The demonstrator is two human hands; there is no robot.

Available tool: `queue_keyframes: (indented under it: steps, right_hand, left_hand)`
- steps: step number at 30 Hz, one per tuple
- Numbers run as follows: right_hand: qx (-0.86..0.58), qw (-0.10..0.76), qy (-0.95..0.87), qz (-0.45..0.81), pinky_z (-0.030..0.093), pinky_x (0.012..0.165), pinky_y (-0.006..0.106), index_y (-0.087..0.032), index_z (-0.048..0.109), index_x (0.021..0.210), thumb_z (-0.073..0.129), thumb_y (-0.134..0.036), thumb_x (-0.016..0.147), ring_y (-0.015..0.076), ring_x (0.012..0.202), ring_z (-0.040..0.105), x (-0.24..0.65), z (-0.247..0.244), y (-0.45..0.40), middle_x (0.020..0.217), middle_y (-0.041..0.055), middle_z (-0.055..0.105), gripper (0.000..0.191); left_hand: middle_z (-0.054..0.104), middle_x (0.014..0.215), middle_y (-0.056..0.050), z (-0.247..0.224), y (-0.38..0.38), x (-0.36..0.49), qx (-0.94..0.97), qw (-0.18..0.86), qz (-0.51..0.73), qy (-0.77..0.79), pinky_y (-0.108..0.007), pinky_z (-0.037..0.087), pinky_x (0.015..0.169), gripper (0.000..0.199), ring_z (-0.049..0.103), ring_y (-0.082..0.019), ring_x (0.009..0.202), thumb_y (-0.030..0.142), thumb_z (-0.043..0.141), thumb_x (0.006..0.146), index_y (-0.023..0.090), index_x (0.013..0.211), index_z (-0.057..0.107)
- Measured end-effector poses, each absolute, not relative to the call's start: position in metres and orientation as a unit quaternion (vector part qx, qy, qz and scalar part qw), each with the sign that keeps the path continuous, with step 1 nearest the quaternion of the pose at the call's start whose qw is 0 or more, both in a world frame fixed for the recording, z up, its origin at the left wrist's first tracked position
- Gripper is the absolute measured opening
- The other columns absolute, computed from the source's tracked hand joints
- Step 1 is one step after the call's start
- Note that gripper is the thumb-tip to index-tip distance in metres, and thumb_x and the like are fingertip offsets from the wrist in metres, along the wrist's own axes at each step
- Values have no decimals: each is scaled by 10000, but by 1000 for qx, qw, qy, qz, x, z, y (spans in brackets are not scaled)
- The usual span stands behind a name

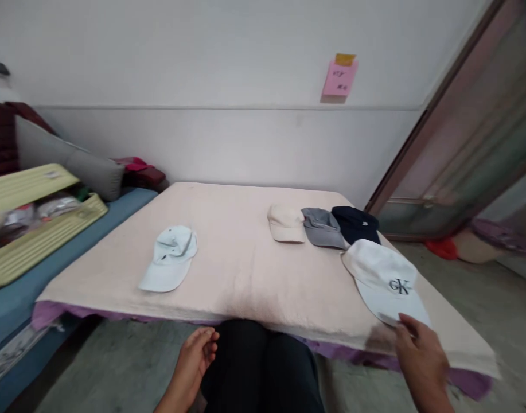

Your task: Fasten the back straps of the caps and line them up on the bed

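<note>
My right hand [421,355] pinches the brim of a white cap with "CK"-like black letters [383,272], at the right side of the pink-covered table [241,252]. Behind that cap a cream cap [285,222], a grey cap [323,226] and a dark navy cap [355,223] sit in a row. A pale blue-white cap [172,258] lies apart on the left, its brim toward the front left. My left hand [196,358] hovers by my knees before the table's front edge, fingers curled, touching no cap.
A blue-covered surface [129,209] on the left bears a yellow-green open case [43,183] and a grey cushion [73,158]. A pink note [339,79] is taped to the wall. A framed door or panel [456,132] stands at the right.
</note>
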State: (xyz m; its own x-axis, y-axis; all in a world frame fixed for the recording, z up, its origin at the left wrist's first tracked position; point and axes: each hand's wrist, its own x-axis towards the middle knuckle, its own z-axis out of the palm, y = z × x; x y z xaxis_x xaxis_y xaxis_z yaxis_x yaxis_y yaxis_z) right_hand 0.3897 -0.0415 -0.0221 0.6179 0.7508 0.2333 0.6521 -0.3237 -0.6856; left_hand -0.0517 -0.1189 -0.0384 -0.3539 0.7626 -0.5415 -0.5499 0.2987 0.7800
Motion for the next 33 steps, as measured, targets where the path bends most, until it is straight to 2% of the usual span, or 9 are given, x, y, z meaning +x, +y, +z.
queue_keyframes:
  steps: [4,8,15,21,27,33]
  right_hand:
    - [-670,494,-503,235,507,724,374,-168,631,867,550,-444,708,266,763,646,289,-33,-66,791,98,688,329]
    - [-588,506,-528,346,517,685,344,-175,634,907,570,-406,784,234,705,654,199,-33,-87,762,74,687,269]
    - [-530,420,-695,244,505,699,328,-230,621,902,479,-280,853,212,715,633,166,-28,-95,805,55,659,158]
    - [-533,385,-728,193,491,703,322,-236,588,929,449,-237,875,216,747,631,173,-30,-100,817,55,645,149]
    - [-532,388,-718,227,464,714,330,-238,588,919,462,-214,873,225,770,624,173,-29,-104,832,59,642,136]
    - [-532,418,-676,293,435,698,320,-237,630,875,498,-244,856,220,748,604,168,-24,-101,803,48,640,133]
  left_hand:
    - [708,682,-50,-39,-120,-102,56,511,628,584,-165,477,464,71,625,-97,500,64,678,723,126,728,643]
    - [710,696,-54,-29,-111,-150,20,463,671,579,-157,506,515,124,649,-90,535,22,567,805,111,756,638]
    - [704,766,-108,-10,-83,-203,-32,439,717,540,-247,569,711,163,701,-164,755,20,486,846,103,781,610]
    - [678,768,-51,-12,-51,-220,-77,468,725,499,-260,565,715,102,672,-137,703,78,537,843,139,889,605]
    - [695,767,-28,-2,-40,-213,-68,486,745,452,-214,561,665,210,667,-109,664,44,481,864,151,984,615]
    - [737,959,-73,21,-74,-161,0,518,755,403,-242,579,717,321,693,-143,815,12,474,856,164,1077,649]
